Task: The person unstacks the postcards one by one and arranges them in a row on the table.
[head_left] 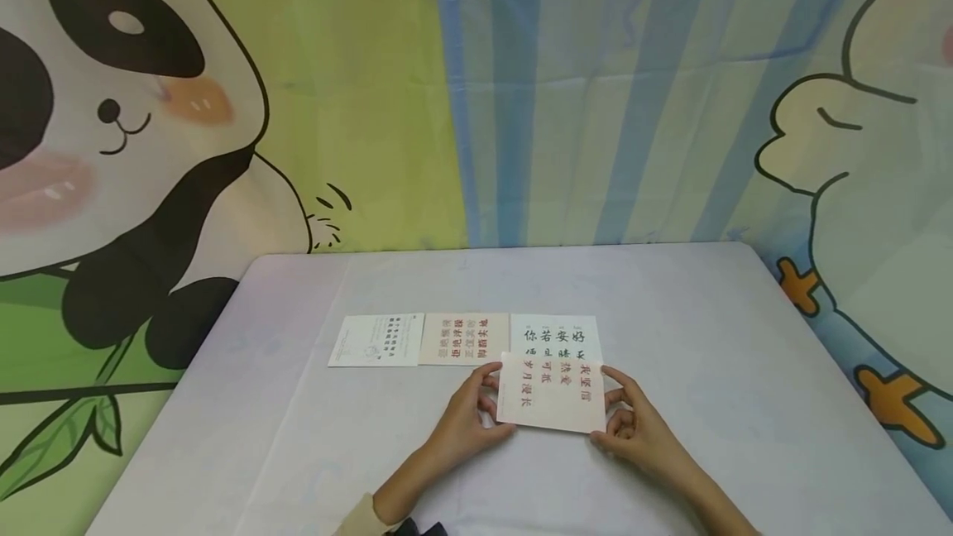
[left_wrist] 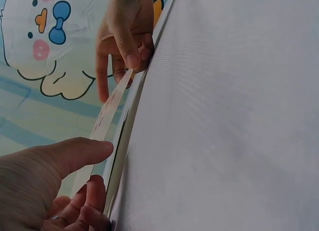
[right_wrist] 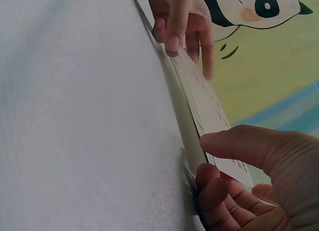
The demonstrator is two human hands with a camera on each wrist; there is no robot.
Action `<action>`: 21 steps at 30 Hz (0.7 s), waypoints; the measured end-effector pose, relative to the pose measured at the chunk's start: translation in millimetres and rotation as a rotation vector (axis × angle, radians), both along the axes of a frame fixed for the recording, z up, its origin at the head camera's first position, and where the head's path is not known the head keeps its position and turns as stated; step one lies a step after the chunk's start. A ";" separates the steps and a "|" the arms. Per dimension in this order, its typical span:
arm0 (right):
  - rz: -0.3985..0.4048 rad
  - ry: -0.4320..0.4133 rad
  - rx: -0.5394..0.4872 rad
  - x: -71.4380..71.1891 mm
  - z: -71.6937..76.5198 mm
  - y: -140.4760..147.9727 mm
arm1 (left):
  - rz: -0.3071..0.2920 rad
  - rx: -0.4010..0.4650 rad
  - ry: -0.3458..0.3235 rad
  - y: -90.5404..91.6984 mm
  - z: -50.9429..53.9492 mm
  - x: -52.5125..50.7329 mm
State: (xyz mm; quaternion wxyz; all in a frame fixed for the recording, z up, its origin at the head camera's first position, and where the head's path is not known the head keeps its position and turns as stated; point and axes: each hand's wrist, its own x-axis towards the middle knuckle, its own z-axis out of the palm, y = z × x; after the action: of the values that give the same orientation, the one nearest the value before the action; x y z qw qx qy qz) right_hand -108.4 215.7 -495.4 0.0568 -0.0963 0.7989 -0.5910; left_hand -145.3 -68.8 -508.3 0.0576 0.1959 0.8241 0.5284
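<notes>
A pale card [head_left: 551,412] with red printed characters is held between both hands, just above the table. My left hand [head_left: 463,424] pinches its left edge, thumb at the near corner and fingers at the far side. On the opposite edge, my right hand [head_left: 639,428] grips the card the same way. Seen from the left wrist, the card [left_wrist: 108,109] is tilted and nearly edge-on. Behind it lies a white card [head_left: 558,327] with dark green characters, its lower part hidden by the held one.
To the left in the same row lie a beige card [head_left: 465,342] with red and grey characters and a white card [head_left: 372,342] with small dark print. All rest on a table [head_left: 372,453] with a white cover. Cartoon-printed curtains [head_left: 596,89] stand around it.
</notes>
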 end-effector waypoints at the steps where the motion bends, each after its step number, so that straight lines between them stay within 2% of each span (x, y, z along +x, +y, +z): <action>1: -0.006 -0.003 0.004 -0.4 0.4 0.6 | -0.002 0.006 -0.003 0.9 -0.2 -0.8; 5: -0.018 0.000 0.003 -1.4 1.4 4.0 | -0.005 0.013 -0.007 5.2 -0.5 -2.8; 14: -0.011 0.096 -0.019 -5.6 -0.9 15.5 | -0.002 0.007 0.007 17.9 2.4 -8.7; 21: -0.055 0.097 0.007 -6.4 0.3 23.8 | -0.005 0.019 0.033 29.1 3.6 -12.7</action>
State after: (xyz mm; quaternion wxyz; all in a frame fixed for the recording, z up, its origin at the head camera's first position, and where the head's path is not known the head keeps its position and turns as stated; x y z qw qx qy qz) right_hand -114.8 239.5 -495.0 0.0023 -0.1026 0.8052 -0.5841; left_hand -158.0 -39.7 -504.7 0.0433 0.2071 0.8195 0.5326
